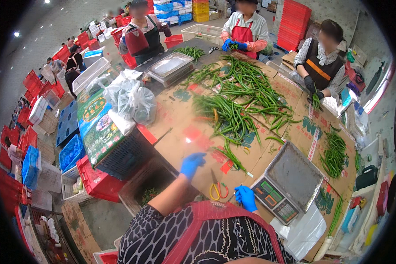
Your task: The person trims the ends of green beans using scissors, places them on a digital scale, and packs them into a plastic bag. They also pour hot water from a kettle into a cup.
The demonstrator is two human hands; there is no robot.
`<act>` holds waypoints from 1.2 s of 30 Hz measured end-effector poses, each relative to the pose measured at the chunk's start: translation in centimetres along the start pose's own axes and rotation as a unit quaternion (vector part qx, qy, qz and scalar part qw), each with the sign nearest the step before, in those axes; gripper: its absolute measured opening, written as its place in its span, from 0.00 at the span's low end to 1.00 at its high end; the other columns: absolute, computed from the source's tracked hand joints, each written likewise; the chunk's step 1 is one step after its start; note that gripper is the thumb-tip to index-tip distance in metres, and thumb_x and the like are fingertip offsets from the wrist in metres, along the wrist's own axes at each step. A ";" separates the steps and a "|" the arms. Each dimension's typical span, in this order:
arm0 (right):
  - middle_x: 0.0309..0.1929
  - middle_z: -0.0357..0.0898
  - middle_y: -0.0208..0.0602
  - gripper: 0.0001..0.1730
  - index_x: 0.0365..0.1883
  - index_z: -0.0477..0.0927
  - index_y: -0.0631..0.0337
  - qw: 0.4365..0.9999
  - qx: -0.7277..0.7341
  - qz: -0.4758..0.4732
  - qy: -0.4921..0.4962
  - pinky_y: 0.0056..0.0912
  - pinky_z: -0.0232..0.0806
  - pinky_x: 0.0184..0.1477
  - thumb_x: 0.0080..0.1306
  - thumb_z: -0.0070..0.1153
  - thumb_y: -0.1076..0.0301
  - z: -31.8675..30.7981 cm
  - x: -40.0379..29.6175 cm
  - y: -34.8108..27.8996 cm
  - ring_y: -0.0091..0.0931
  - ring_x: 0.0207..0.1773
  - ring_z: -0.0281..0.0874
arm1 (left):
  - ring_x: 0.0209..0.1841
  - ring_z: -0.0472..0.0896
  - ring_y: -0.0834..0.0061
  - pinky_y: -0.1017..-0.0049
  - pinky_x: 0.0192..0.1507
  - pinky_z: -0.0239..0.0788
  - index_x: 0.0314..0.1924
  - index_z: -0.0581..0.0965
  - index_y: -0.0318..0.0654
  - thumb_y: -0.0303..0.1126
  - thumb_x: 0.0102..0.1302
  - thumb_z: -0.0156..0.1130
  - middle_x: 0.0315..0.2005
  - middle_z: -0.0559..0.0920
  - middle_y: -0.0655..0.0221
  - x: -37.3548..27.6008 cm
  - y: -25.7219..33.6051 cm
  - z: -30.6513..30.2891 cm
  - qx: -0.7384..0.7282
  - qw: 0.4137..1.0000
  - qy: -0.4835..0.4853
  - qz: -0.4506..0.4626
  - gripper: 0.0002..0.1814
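My left hand (192,164), in a blue glove, is spread over the cardboard-covered table (176,132), with nothing seen in it. My right hand (246,197), also blue-gloved, is curled near the table's front edge beside the digital scale (273,199); a small dark thing shows at its fingers, too small to name. Scissors (218,190) with one yellow and one red handle lie between my hands. Beyond them spreads a large heap of long green peppers (232,114), with some loose peppers (231,155) at its near side. Another pile of green peppers (335,153) lies right of the scale.
Three people stand across the table, two holding green peppers. Plastic bags (130,99) sit on a green printed cover at left. A second scale (170,66) stands at the far left. A crate (132,198) is below the left table edge; plastic sheeting (305,231) lies at right.
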State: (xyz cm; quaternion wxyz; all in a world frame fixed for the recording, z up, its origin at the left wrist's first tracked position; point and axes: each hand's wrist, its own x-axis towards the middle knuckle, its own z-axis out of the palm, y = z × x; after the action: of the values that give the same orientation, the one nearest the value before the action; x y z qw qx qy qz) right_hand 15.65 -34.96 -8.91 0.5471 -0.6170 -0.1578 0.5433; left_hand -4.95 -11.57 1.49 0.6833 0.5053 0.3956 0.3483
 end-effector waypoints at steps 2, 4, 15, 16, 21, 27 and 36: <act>0.27 0.77 0.28 0.12 0.40 0.81 0.60 0.998 -0.037 -0.047 0.002 0.20 0.63 0.24 0.74 0.48 0.64 0.0 0.1 0.9 0.18 0.23 0.73 | 0.37 0.79 0.76 0.76 0.44 0.72 0.51 0.80 0.32 0.29 0.70 0.55 0.34 0.82 0.66 -1.8 0.6 -1.0 0.025 0.999 0.029 0.008 0.14; 0.27 0.77 0.27 0.12 0.40 0.80 0.60 0.998 -0.030 -0.056 0.007 0.20 0.63 0.25 0.74 0.47 0.64 0.2 0.3 1.4 0.17 0.24 0.72 | 0.37 0.79 0.77 0.76 0.44 0.72 0.52 0.80 0.31 0.29 0.69 0.57 0.34 0.82 0.66 -3.2 1.4 -2.0 0.026 0.998 0.055 0.015 0.14; 0.27 0.77 0.28 0.13 0.41 0.82 0.60 0.998 -0.063 -0.012 0.026 0.20 0.64 0.24 0.74 0.48 0.63 1.9 0.1 -1.4 0.18 0.24 0.73 | 0.45 0.81 0.77 0.76 0.49 0.73 0.59 0.77 0.37 0.31 0.71 0.60 0.44 0.83 0.67 -0.6 5.1 -11.8 0.052 0.991 0.106 0.060 0.18; 0.27 0.77 0.28 0.13 0.42 0.82 0.60 0.997 -0.070 -0.028 0.024 0.20 0.64 0.24 0.75 0.47 0.63 2.8 0.6 -2.3 0.18 0.24 0.73 | 0.47 0.80 0.78 0.76 0.51 0.72 0.60 0.75 0.37 0.31 0.71 0.60 0.45 0.83 0.66 0.7 5.4 -12.9 0.065 0.991 0.109 0.051 0.19; 0.29 0.78 0.30 0.13 0.49 0.80 0.62 0.980 -0.114 -0.156 -0.052 0.24 0.68 0.33 0.76 0.45 0.66 9.4 9.3 -10.6 0.20 0.30 0.75 | 0.67 0.69 0.67 0.67 0.68 0.58 0.73 0.60 0.43 0.30 0.65 0.65 0.64 0.72 0.61 7.9 7.4 -17.9 0.174 0.980 0.059 0.072 0.38; 0.55 0.75 0.33 0.23 0.66 0.70 0.55 0.957 -0.087 -0.214 -0.175 0.32 0.67 0.60 0.73 0.50 0.66 20.0 22.9 -20.8 0.25 0.57 0.72 | 0.77 0.51 0.60 0.58 0.74 0.47 0.77 0.43 0.46 0.36 0.56 0.76 0.76 0.51 0.59 17.6 9.5 -20.6 0.299 0.945 0.014 0.131 0.59; 0.66 0.70 0.49 0.35 0.71 0.64 0.55 0.928 -0.191 -0.277 -0.158 0.36 0.61 0.67 0.63 0.41 0.80 29.5 38.4 -25.4 0.34 0.67 0.68 | 0.74 0.56 0.59 0.62 0.73 0.52 0.76 0.38 0.39 0.39 0.48 0.81 0.74 0.52 0.54 28.3 7.6 -22.9 0.228 0.961 -0.055 0.148 0.69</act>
State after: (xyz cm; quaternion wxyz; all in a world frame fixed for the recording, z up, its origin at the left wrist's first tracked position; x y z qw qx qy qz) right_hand 14.75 19.12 -0.91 0.5154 -0.5474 -0.5078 0.4204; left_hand -13.40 24.63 -0.53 0.5114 0.7192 0.3470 0.3177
